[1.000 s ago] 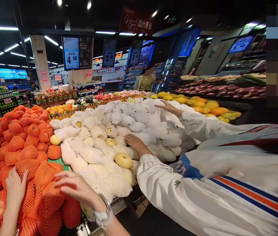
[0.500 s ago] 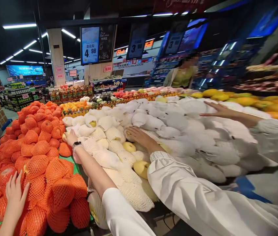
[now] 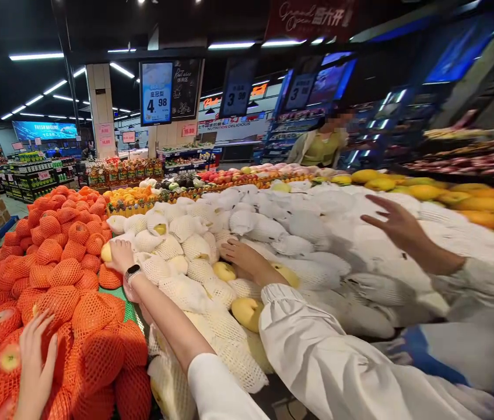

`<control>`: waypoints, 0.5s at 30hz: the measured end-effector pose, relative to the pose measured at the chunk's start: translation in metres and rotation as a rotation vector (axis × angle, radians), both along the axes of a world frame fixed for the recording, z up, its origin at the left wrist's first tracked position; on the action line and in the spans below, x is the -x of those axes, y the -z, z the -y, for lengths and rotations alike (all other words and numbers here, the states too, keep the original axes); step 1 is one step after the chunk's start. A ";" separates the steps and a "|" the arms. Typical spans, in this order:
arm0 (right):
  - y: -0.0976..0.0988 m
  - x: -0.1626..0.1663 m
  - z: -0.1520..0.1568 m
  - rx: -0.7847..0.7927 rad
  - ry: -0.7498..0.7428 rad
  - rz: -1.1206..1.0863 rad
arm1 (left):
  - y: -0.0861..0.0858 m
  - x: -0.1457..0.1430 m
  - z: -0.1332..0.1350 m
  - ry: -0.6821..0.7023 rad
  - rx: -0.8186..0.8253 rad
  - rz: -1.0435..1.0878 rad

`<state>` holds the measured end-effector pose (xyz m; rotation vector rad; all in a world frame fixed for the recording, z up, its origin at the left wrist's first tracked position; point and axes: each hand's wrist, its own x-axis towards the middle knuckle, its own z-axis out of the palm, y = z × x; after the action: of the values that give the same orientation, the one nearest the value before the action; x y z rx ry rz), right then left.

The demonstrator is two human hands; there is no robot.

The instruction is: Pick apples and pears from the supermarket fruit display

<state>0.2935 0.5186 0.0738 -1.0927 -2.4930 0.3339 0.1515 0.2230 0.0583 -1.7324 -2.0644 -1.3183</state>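
The right hand (image 3: 119,255) has curled loosely round a bare yellow pear (image 3: 107,252) at the seam between the orange-netted apples (image 3: 67,272) and the white-netted pears (image 3: 194,248); better to cup it fully so neighbours don't roll. The left hand (image 3: 37,361) lies open and flat, steadying the apples. A co-worker's hands (image 3: 242,256) work just beyond.
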 end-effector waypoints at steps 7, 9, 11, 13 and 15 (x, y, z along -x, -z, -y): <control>-0.005 -0.019 0.056 -0.175 -0.083 0.007 | -0.012 -0.046 -0.098 0.284 -0.115 1.291; -0.009 -0.025 0.079 -0.409 -0.137 -0.077 | -0.015 -0.055 -0.111 0.292 -0.112 1.437; -0.017 -0.033 0.099 -0.642 -0.145 -0.190 | -0.016 -0.064 -0.113 0.234 -0.128 1.489; -0.027 -0.042 0.114 -0.796 -0.138 -0.282 | -0.012 -0.069 -0.105 0.254 -0.153 1.463; -0.034 -0.051 0.125 -0.849 -0.143 -0.337 | -0.006 -0.066 -0.093 0.353 -0.141 1.377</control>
<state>0.3443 0.3935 0.1080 -0.4588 -2.0569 -0.4424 0.2172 0.3163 0.0645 -1.1631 -1.9383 -3.2933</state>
